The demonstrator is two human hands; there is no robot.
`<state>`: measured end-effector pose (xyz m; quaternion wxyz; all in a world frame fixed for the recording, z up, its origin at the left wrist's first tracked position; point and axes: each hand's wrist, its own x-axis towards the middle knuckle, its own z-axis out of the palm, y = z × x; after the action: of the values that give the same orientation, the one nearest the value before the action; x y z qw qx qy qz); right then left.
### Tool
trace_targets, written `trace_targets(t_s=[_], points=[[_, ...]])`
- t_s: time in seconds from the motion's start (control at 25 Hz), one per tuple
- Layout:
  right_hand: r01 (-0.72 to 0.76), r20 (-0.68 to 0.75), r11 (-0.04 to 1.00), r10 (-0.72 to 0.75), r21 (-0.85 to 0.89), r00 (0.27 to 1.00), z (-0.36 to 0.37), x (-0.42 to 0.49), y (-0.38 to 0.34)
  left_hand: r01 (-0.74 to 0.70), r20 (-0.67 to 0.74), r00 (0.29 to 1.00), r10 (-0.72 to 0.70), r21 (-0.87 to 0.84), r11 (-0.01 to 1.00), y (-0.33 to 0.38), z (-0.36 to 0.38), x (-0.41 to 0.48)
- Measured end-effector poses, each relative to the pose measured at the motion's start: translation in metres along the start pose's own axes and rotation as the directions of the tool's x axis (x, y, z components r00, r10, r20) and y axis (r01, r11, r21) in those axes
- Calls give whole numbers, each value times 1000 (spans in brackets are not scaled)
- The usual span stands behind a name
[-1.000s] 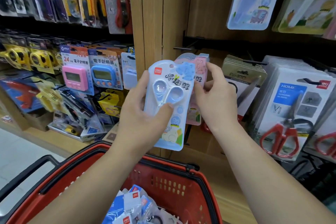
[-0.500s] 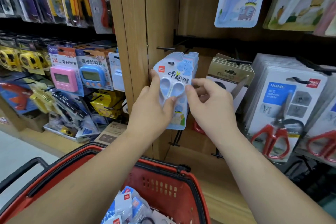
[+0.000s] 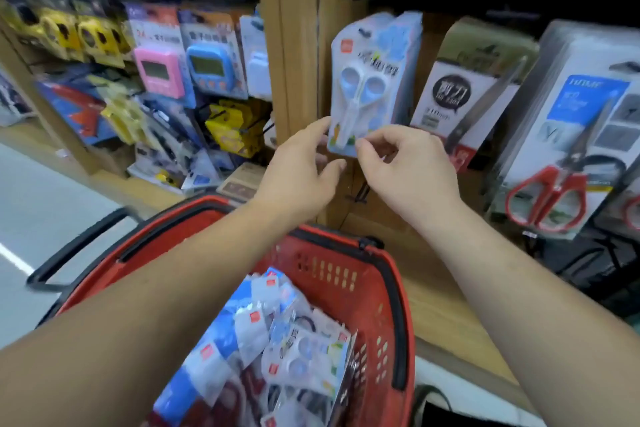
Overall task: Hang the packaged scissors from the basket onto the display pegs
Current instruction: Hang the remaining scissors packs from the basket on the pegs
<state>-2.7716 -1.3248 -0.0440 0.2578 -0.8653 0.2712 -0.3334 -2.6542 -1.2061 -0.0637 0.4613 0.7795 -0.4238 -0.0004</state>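
A blue-and-white packaged scissors [image 3: 367,80] hangs on a display peg [image 3: 362,32] beside the wooden upright, in front of more packs of the same kind. My left hand [image 3: 301,163] is just below it, fingers relaxed, the index fingertip touching the pack's lower left edge. My right hand [image 3: 408,163] has its fingers curled, and thumb and index pinch the pack's bottom edge. Below my forearms, the red basket [image 3: 388,274] holds several more packaged scissors [image 3: 287,340] in a loose heap.
Right of the hung pack are pegs with brown-carded scissors [image 3: 464,87] and red-handled scissors [image 3: 554,198]. Left of the wooden upright [image 3: 294,62] hang pink and blue timers [image 3: 180,69] and yellow items. The basket's black handle [image 3: 69,253] sticks out left over the floor.
The pack went from being held in front of the shelf onto the peg. Both hands have slid down from its middle to its bottom edge, and the left hand has let go.
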Motion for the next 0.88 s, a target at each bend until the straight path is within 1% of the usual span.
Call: trace_targets(t_s=[0.08, 0.16, 0.2, 0.28, 0.32, 0.36, 0.44, 0.48, 0.56, 0.64, 0.68, 0.72, 0.76, 0.8, 0.84, 0.88], points=[[-11, 153, 997, 24, -81, 988, 14, -24, 1, 106, 31, 994, -108, 50, 993, -30, -7, -38], [7, 344, 989, 44, -145, 938, 34, -49, 3, 235, 85, 966, -244, 100, 967, -72, -8, -82], [30, 437, 986, 46, -165, 898, 45, -59, 3, 314, 114, 938, -327, 118, 942, -92, -8, -103], [68, 593, 983, 49, -173, 804, 71, -77, 4, 462, 199, 847, -492, 180, 868, -131, -11, -143], [81, 652, 982, 50, -169, 757, 83, -84, 5, 493, 246, 802, -544, 243, 836, -145, -14, -156], [99, 710, 980, 55, -174, 702, 95, -90, 8, 494, 284, 768, -574, 307, 814, -158, -19, -165], [149, 819, 969, 78, -196, 569, 117, -101, 11, 473, 328, 723, -608, 407, 782, -176, -33, -174], [167, 857, 964, 95, -206, 507, 126, -106, 12, 454, 350, 706, -616, 445, 772, -181, -39, -176], [167, 896, 961, 131, -219, 423, 143, -116, 14, 396, 404, 680, -612, 500, 770, -188, -45, -181], [183, 916, 950, 173, -252, 363, 160, -129, 20, 324, 443, 686, -578, 525, 787, -188, -39, -186], [227, 927, 934, 195, -275, 320, 167, -137, 26, 309, 444, 703, -556, 512, 801, -187, -33, -189], [302, 938, 902, 235, -308, 254, 171, -145, 33, 303, 455, 708, -540, 495, 814, -183, -26, -190], [412, 938, 843, 299, -346, 177, 171, -152, 42, 296, 482, 700, -527, 475, 829, -180, -17, -193], [535, 920, 758, 374, -374, 114, 168, -156, 51, 296, 525, 672, -522, 456, 839, -177, -8, -195], [631, 892, 670, 446, -391, 80, 164, -157, 63, 311, 570, 632, -526, 435, 845, -175, 3, -198], [689, 869, 606, 489, -398, 72, 158, -156, 72, 334, 606, 589, -535, 420, 844, -174, 13, -199]])
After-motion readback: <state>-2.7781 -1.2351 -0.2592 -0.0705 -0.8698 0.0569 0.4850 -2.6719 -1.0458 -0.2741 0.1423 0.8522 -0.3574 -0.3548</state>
